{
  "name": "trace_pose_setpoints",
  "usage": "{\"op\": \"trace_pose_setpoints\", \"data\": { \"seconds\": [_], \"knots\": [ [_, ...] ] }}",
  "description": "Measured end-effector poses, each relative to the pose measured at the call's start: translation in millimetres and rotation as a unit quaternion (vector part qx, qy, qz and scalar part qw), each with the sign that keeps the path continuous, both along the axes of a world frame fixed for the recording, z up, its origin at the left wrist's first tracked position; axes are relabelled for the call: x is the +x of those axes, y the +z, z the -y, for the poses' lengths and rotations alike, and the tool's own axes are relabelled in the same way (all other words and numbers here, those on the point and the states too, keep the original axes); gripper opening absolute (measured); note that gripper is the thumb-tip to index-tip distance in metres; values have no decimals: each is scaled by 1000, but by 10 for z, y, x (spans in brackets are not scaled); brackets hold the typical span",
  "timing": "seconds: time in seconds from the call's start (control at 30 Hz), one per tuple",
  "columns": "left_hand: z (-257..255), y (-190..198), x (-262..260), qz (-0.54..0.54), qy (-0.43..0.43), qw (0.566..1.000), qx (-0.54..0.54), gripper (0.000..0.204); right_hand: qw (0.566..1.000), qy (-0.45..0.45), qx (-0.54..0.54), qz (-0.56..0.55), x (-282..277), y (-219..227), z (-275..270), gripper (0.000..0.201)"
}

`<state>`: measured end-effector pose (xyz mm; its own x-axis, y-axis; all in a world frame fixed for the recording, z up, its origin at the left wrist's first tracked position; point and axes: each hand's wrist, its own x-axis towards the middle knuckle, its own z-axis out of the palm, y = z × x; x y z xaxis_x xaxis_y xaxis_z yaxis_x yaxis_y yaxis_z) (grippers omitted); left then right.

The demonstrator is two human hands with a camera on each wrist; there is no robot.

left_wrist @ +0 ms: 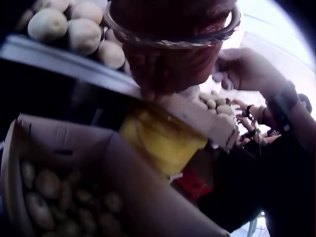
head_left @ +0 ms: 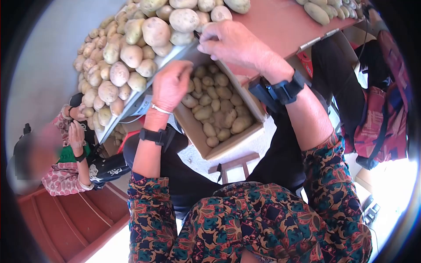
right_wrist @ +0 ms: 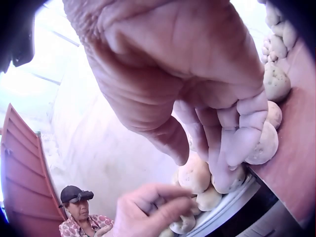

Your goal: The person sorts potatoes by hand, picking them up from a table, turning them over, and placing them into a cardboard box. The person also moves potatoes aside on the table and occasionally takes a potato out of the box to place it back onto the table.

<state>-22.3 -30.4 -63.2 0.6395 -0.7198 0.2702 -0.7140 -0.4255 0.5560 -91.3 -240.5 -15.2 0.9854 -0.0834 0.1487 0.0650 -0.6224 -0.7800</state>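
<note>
My right hand [head_left: 237,46] is over the far end of an open cardboard box [head_left: 228,151], beside the pile's lower edge. In the right wrist view its fingers [right_wrist: 212,133] bend loosely with nothing between them, and potatoes [right_wrist: 195,175] show just behind the fingertips. My left hand [head_left: 172,85] hovers by the box's left wall, next to the metal-edged tray [head_left: 138,94] under the pile. Its fingers are loosely bent in the right wrist view, and no potato shows in them. Many smaller potatoes [head_left: 217,101] lie in the box. Larger potatoes [head_left: 131,55] are heaped on the tray.
A reddish tabletop [head_left: 272,30] extends to the right, with more potatoes [head_left: 318,13] at its far end. Another person [head_left: 66,175] sits at the left by the pile. A yellow container [left_wrist: 165,140] stands beside the box. A small wooden stool [head_left: 237,166] is below.
</note>
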Motion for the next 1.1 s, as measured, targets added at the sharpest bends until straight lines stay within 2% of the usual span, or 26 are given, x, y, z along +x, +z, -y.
{"op": "trace_pose_setpoints", "data": {
  "seconds": [0.07,0.13,0.2,0.27,0.33,0.37,0.4,0.43,0.47,0.5,0.53,0.57,0.6,0.67,0.7,0.73,0.77,0.83,0.87,0.9,0.93,0.97,1.0,1.03,1.07,1.1],
  "knots": [
    [-39,-493,-82,-48,-65,991,102,24,1000,-6,5,-15,-23,32,-24,24],
    [-115,-1107,-153,-99,-92,935,327,28,1000,-17,9,-25,-57,67,-56,24],
    [-150,-1591,-342,-233,-121,910,321,36,999,-16,-8,-30,-80,119,-60,24],
    [31,-1738,-640,-283,-118,885,350,43,999,-14,-24,-36,-101,133,-69,24],
    [148,-1964,-921,-286,-118,889,336,47,995,10,85,44,-116,144,-81,20],
    [206,-2085,-1029,-285,-114,895,323,51,996,9,84,39,-122,203,-14,20],
    [286,-2180,-1114,-288,-117,894,322,51,993,76,90,-22,-138,317,82,23],
    [355,-2264,-1193,-290,-116,876,367,54,981,143,97,-84,-151,371,131,29],
    [387,-2336,-1235,-290,-114,857,411,57,981,141,97,-87,-170,364,53,29],
    [419,-2423,-1226,-292,-116,856,411,57,994,51,36,-90,-210,383,-102,26],
    [471,-2512,-1190,-342,-103,839,411,62,995,-41,-25,-92,-220,379,-192,23],
    [504,-2591,-1189,-392,-90,819,409,67,994,-42,-26,-94,-199,334,-204,23],
    [506,-2691,-1276,-392,-92,819,409,67,995,-35,-29,-87,-189,276,-203,23],
    [515,-2836,-1473,-199,-76,863,459,77,996,-29,-31,-78,-231,317,-174,23],
    [549,-2818,-1459,-198,-75,863,459,77,994,-35,-18,-99,-298,459,-172,22],
    [586,-2803,-1427,-226,-100,840,483,78,992,-42,-7,-119,-336,535,-163,22],
    [622,-2782,-1401,-253,-123,816,505,79,992,-41,-7,-117,-315,432,-137,22],
    [579,-3235,-1465,-251,-136,811,511,77,1000,-1,-14,-5,-232,87,-88,22],
    [605,-3365,-1427,-247,-150,805,517,74,1000,5,-22,10,-225,40,-72,22],
    [665,-3239,-1379,-254,-204,783,529,72,999,10,-21,39,-244,34,-63,22],
    [573,-3668,-1464,-297,-156,816,471,70,997,19,-22,72,-238,50,-61,21],
    [845,-2084,-1311,-361,-41,758,541,70,998,11,15,52,-242,74,-76,21],
    [617,-3454,-1510,-206,-80,849,480,71,999,9,27,31,-234,93,-66,21],
    [718,-3185,-1467,-228,-69,815,528,69,999,-3,38,13,-238,120,-68,22],
    [755,-2679,-1399,-250,-63,813,523,62,999,0,38,8,-238,152,-50,22],
    [725,-2667,-1326,-244,-53,818,519,62,999,1,39,-1,-239,182,-45,22]
  ]
}}
